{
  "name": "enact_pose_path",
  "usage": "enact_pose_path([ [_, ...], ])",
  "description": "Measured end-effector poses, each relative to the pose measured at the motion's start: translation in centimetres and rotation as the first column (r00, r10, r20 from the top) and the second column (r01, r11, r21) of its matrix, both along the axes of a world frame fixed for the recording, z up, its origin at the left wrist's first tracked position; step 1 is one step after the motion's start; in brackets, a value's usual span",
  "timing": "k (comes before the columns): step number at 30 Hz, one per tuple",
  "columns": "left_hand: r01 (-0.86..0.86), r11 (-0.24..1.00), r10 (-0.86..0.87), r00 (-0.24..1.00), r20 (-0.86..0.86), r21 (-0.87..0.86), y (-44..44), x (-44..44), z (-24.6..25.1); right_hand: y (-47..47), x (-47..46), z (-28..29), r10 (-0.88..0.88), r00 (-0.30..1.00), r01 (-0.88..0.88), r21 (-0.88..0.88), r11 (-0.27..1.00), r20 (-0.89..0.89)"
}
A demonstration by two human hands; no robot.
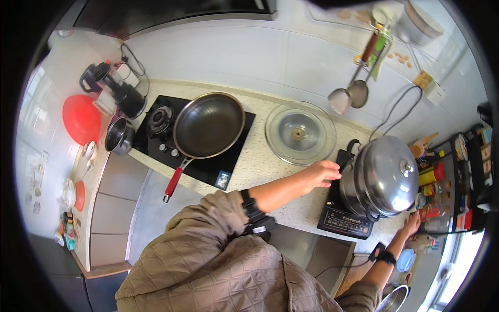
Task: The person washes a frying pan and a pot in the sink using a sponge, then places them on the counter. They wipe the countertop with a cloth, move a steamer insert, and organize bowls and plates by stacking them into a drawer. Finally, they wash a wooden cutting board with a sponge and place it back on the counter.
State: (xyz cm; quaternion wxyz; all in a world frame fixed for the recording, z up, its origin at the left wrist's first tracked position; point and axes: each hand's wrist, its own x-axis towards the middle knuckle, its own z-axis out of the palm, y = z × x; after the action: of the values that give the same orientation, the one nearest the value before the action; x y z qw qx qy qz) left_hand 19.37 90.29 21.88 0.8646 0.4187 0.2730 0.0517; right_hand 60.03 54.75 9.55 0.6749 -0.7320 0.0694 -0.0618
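My left hand (320, 176) is held over the speckled countertop (286, 191) with nothing in it, its fingers pointing at a steel steamer pot (356, 183). The fingertips are close to the pot's left side; whether they touch it I cannot tell. A domed steel lid (393, 175) with a knob covers the pot, which stands on a black induction cooker (347, 223). My right hand (411, 226) reaches past the pot's near right side, beside the seasoning jars. A small round jar (420, 200) is close to its fingertips, and I cannot make out whether they grip it.
A frying pan (210, 124) sits on the gas hob (239, 152), its red handle (173, 182) jutting over the counter edge. Behind my left hand lies a glass lid (300, 130). Spatulas (349, 95) hang on the wall. A black rack (454, 171) holds condiments at right.
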Motion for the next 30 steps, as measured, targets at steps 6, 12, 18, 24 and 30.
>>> enact_pose_path([
  [6,-0.094,0.938,-0.008,0.956,0.293,0.333,4.7,-19.6,10.7,-2.8,-12.6,1.7,0.052,0.789,0.179,-0.311,0.933,0.612],
  [12,-0.599,0.709,0.473,0.795,0.379,0.372,8.6,-38.6,12.1,1.1,-24.9,1.0,0.123,0.898,-0.036,-0.207,0.978,0.423],
  [18,-0.789,0.598,0.76,0.614,0.213,0.14,16.9,-56.8,0.9,7.8,-37.5,1.7,0.22,0.945,-0.186,-0.155,0.97,0.241],
  [24,-0.987,0.107,0.973,0.13,-0.192,-0.122,26.8,-77.6,-12.4,19.5,-52.8,7.8,0.446,0.851,-0.378,-0.267,0.886,0.276],
  [30,-0.995,0.002,0.942,0.036,-0.333,-0.101,34.1,-89.0,-18.0,26.3,-64.0,12.6,0.657,0.651,-0.541,-0.374,0.753,0.381],
])
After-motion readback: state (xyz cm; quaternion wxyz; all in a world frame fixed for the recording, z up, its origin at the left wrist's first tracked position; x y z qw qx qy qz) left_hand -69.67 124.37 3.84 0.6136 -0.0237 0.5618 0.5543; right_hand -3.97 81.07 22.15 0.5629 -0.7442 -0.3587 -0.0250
